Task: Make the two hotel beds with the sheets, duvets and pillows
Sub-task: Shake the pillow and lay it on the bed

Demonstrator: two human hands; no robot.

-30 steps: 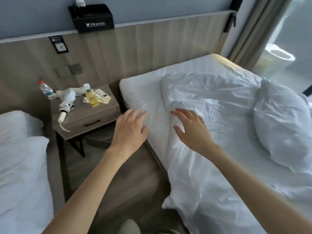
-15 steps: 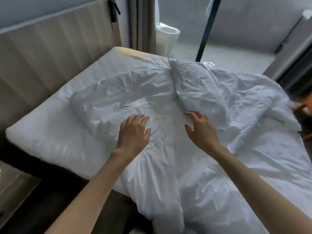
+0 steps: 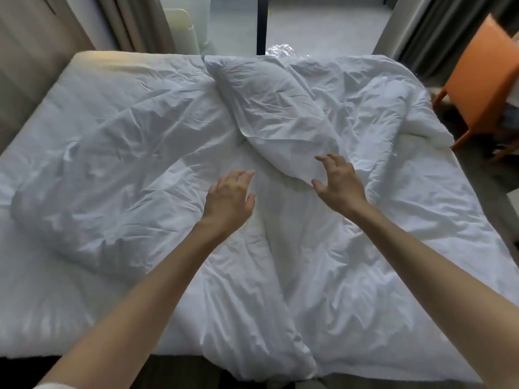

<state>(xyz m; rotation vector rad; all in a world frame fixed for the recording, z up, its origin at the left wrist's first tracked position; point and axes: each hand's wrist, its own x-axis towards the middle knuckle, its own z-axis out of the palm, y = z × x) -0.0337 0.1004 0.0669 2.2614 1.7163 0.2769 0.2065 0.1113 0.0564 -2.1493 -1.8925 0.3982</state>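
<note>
Hovering at mid-frame, the left hand (image 3: 229,198) and right hand (image 3: 341,184) both have fingers spread and loosely bent, gripping nothing. Beneath them lies the rumpled white duvet (image 3: 365,276). The pillow (image 3: 275,116) lies slantwise just above; its lower corner is by the right fingertips, contact unclear. The sheeted bed (image 3: 42,318) shows at lower left, an orange chair (image 3: 483,80) at upper right.

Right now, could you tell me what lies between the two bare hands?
Crumpled white duvet and a corner of the white pillow; head view.
</note>
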